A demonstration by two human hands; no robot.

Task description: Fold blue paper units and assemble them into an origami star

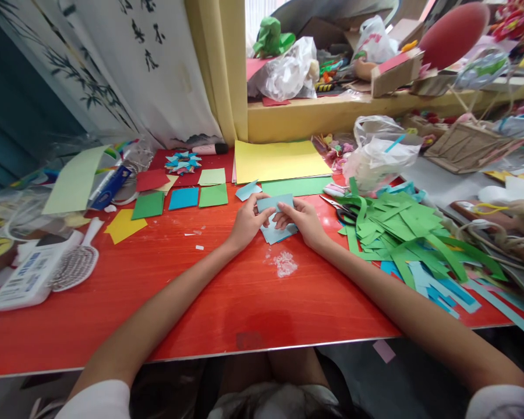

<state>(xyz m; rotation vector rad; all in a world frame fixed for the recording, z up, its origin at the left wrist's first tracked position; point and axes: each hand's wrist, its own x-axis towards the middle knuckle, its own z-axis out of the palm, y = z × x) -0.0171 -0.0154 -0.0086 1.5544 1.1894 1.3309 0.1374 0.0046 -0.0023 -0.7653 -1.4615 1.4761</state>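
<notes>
Between my two hands is a piece of light blue paper (274, 202), held up a little above the table. My left hand (250, 220) grips its left end, thumb in front and fingers behind. On the right end, my right hand (304, 221) pinches it, with curled fingers partly hidden. Just below lie more light blue paper squares (279, 234), partly covered by my hands. Behind my left hand rests a folded light blue piece (248, 190). A small heap of clear bits (285, 264) sits on the table nearer to me.
Green paper strips (402, 227) and scissors (347, 212) lie at the right, with blue offcuts (441, 288) before them. Yellow sheets (279, 162) are at the back. Coloured squares (183, 198), a paper ring (182, 162), a hairbrush (76, 265) and a white bottle (32, 273) lie left.
</notes>
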